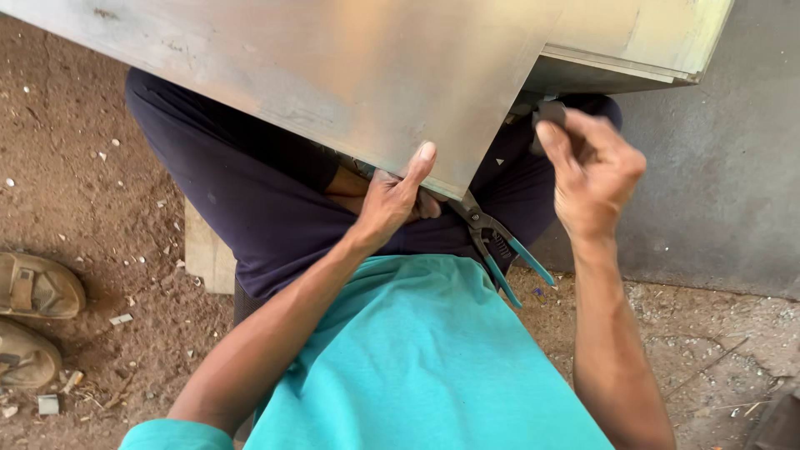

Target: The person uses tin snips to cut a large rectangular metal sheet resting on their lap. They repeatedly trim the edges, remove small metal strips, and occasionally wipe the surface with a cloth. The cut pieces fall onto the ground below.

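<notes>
At the lower edge of the metal sheet (333, 75), the left hand (392, 200) is clamped on: thumb pressed flat on top, the other fingers curled under the edge, so the sheet is pinched firmly. Up at the notch where the sheet meets a folded metal box edge (633, 50), the right hand (596, 171) is closed with fingertips bunched around a small dark object (552, 112); what it is cannot be told. Snips with teal handles (500, 250) are left lying on the lap, just below the sheet's edge, touched by neither hand. The sheet is rested across the dark trousers (250, 200). For the step to go well, the sheet should be kept steady by the left pinch, with the thumb held back from the sharp edge, and pressure at the notch applied squarely. Sandals (33, 287) are seen on the dirt floor (75, 150), well apart.
</notes>
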